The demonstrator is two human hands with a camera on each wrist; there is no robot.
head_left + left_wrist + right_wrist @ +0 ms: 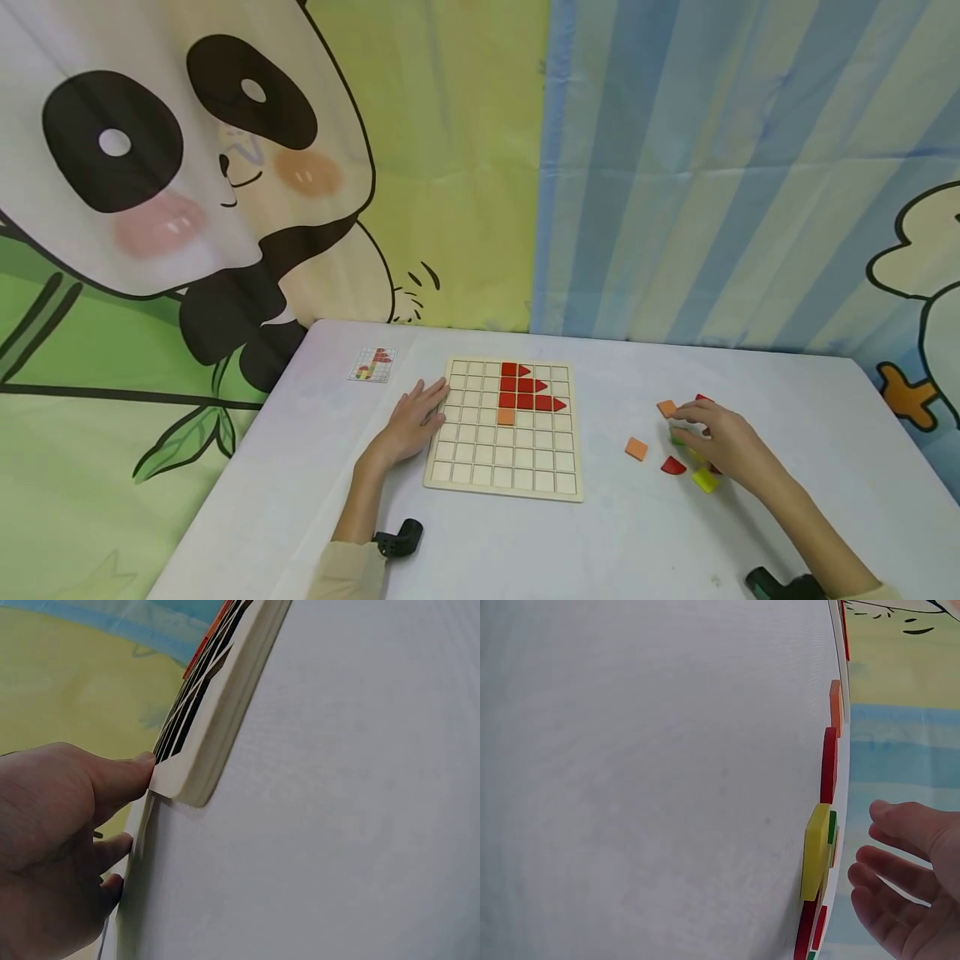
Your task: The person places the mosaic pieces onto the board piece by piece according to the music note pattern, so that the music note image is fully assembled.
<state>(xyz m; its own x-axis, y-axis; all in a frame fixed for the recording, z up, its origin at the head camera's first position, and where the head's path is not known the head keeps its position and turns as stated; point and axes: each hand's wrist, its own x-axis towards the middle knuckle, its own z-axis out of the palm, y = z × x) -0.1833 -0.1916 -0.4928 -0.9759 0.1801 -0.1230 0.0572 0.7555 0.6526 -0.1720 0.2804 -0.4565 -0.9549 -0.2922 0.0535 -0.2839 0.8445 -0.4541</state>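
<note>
A pale wooden grid board (501, 480) lies on the white table. Red square and triangular tiles (517, 386) form stepped rows in its upper part, with an orange square tile (506, 417) below them. My left hand (408, 425) rests at the board's left edge, fingers extended and the thumb (124, 776) touching the rim. On the right, my right hand (723, 437) hovers over loose tiles, its fingers loosely bent and nothing visible between them. Beneath and around it lie a green tile (677, 437), a yellow tile (815, 851) and a red rounded tile (673, 466). The hand partly hides others.
A small pattern card (372, 365) lies at the table's back left, beyond the left hand. One orange tile (636, 449) sits apart, between the board and the loose tiles. Behind the table's back edge hangs a printed curtain (675, 167).
</note>
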